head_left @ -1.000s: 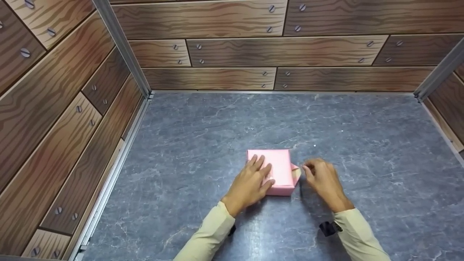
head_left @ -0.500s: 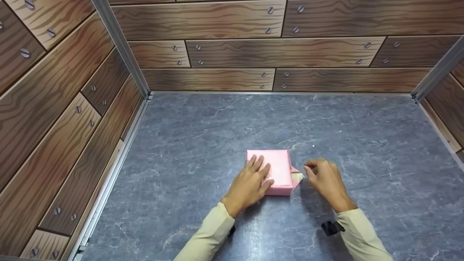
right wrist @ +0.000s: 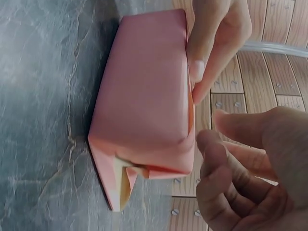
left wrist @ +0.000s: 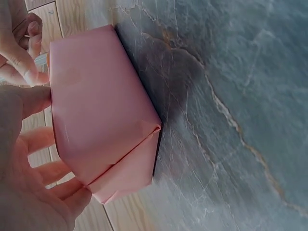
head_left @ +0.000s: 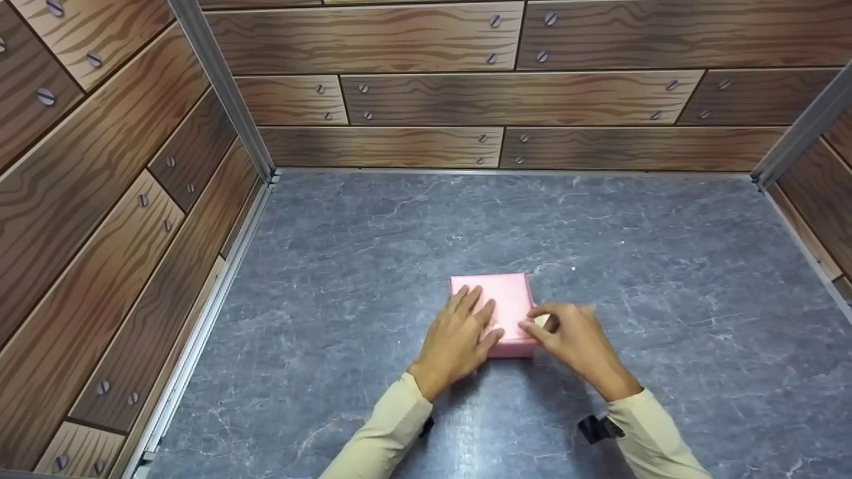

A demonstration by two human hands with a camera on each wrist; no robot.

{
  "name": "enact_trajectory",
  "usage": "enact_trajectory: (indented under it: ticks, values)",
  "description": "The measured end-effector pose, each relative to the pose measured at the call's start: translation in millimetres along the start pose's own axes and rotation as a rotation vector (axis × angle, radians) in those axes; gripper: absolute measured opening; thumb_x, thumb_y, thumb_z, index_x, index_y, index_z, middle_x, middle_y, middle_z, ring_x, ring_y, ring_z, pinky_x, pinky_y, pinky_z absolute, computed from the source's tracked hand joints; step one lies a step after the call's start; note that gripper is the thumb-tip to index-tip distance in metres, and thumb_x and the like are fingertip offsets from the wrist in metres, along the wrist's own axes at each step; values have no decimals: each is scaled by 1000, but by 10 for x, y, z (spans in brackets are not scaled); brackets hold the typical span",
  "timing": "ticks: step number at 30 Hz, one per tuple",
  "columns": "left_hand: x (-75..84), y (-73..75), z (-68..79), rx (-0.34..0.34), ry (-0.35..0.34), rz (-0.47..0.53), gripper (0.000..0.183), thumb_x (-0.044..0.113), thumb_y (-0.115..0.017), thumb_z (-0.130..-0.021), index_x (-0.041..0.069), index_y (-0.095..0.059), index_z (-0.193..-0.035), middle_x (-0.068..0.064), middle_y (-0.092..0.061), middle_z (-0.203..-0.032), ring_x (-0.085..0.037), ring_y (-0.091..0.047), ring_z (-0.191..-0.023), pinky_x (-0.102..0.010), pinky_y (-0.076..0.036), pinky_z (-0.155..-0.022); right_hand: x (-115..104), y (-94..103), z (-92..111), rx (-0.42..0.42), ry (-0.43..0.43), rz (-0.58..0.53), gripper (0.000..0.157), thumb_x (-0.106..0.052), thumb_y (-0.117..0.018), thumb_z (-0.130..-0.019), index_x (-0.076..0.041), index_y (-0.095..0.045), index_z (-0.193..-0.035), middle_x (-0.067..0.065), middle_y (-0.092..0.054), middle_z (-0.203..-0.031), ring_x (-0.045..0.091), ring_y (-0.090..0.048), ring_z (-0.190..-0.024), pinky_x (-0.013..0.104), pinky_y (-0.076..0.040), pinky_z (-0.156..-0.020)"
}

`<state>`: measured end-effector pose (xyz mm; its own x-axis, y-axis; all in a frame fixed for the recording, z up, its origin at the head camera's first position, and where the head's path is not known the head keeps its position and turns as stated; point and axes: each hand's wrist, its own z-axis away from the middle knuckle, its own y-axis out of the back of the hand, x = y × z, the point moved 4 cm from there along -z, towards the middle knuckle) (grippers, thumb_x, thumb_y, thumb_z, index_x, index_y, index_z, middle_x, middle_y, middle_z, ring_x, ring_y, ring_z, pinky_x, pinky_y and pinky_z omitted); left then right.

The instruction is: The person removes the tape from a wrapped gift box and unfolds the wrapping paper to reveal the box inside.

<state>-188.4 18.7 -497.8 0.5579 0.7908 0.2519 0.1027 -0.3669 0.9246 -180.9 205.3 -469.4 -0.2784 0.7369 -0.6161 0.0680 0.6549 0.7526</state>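
A box wrapped in pink paper (head_left: 509, 299) lies on the grey marbled surface. My left hand (head_left: 456, 339) rests on its top with fingers spread, and in the left wrist view the left fingers (left wrist: 53, 171) lie along that face. At the box's right end, a folded paper flap (right wrist: 115, 185) sticks out, its pale inside showing. My right hand (head_left: 576, 339) is close by the top right edge, thumb and index finger a little apart. In the right wrist view the other right fingers (right wrist: 216, 192) are curled in, and nothing shows between thumb and index.
Wood-patterned panels (head_left: 413, 100) stand at the back, left and right, joined by metal corner posts (head_left: 226, 86). Grey marbled surface (head_left: 373, 226) stretches around the box. A tiny white speck (head_left: 573, 269) lies beyond the right hand.
My right hand has moved left, from beside the flap's tip to the box's right edge, with thumb and index parting. The left hand stays on the box, which has barely shifted.
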Motion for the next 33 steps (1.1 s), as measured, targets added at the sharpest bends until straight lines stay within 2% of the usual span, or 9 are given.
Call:
enact_trajectory:
  ticks: [4,9,13,17,23,28,33]
  values:
    - [22,-1,3,73,9,-36,48,42,-62,-99,11,-66,-135,-17,-55,-145,-35,-47,-137,-47,-40,-113,-42,-55,12,-46,13,-7,18,-15,-84,-83,-1,-77,-92,1,-71,-68,6,-60,-55,23,-49,-49]
    - [38,-23,6,136,9,-42,48,43,-64,-97,11,-68,-132,-17,-58,-140,-35,-50,-133,-47,-43,-110,-33,-107,20,-89,8,-25,15,-9,-82,-84,2,-77,-93,5,-73,-72,9,-66,-60,24,-54,-53]
    - [45,-33,5,144,6,-53,48,43,-64,-97,11,-68,-131,-16,-59,-140,-35,-51,-132,-47,-43,-110,-29,-110,26,-89,-12,-28,15,-8,-81,-85,3,-77,-94,8,-74,-75,11,-68,-61,25,-55,-53]
    - [49,-21,9,137,6,-64,48,44,-62,-98,11,-67,-132,-16,-59,-139,-34,-51,-132,-46,-42,-110,-37,-82,25,-72,-14,13,14,-7,-81,-85,2,-78,-94,7,-74,-74,12,-66,-61,27,-53,-53]
    - [43,7,30,141,-2,-92,44,41,-59,-100,13,-67,-132,-13,-59,-136,-31,-53,-127,-45,-45,-107,-52,-56,36,-28,-8,69,7,-7,-81,-83,-3,-80,-88,5,-74,-75,15,-65,-65,35,-54,-60]
    - [37,23,60,182,-22,-124,39,37,-58,-100,13,-70,-127,-12,-62,-130,-30,-56,-118,-43,-48,-101,-50,-64,47,4,-16,73,16,-15,-83,-83,-1,-80,-91,8,-76,-80,22,-72,-73,42,-59,-66]
    - [36,40,88,195,-24,-137,35,33,-57,-100,14,-71,-125,-11,-63,-128,-29,-57,-113,-42,-49,-96,-40,-68,38,-2,-41,66,31,-24,-86,-82,2,-79,-97,8,-76,-78,22,-74,-72,43,-60,-66]
